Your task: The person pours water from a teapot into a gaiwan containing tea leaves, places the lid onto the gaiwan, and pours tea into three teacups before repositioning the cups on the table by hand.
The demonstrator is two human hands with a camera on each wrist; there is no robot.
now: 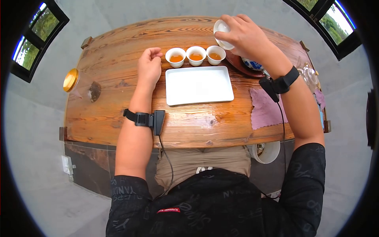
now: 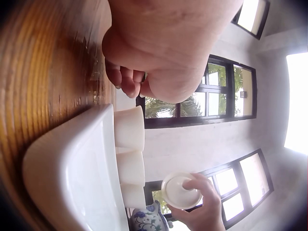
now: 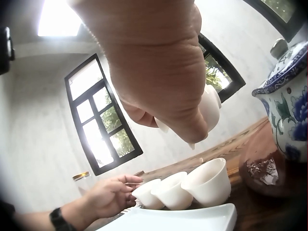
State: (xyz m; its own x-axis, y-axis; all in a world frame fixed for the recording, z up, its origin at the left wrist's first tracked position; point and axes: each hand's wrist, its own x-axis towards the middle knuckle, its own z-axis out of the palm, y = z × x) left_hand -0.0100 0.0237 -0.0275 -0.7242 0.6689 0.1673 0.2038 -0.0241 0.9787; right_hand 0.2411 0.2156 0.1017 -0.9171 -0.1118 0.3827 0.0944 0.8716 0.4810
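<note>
My right hand (image 1: 248, 39) grips a white gaiwan (image 1: 221, 28) by its rim, raised and tipped over the right end of a row of cups. In the left wrist view, a fingertip presses on the lid of the gaiwan (image 2: 182, 191). Three white cups, a left one (image 1: 175, 57), a middle one (image 1: 196, 56) and a right one (image 1: 215, 55), each hold amber tea. Beside the left cup my left hand (image 1: 149, 68) rests on the table, fingers loosely curled around nothing. A white rectangular tray (image 1: 199, 85) lies in front of the cups.
A blue-and-white lidded pot (image 3: 292, 108) stands on a brown dish (image 1: 237, 66) at the right. Nearby are a pink cloth (image 1: 266, 110) and a glass vessel (image 1: 310, 77). A gold-lidded jar (image 1: 73, 82) lies at the left. Below the table's edge stands a white bucket (image 1: 270, 153).
</note>
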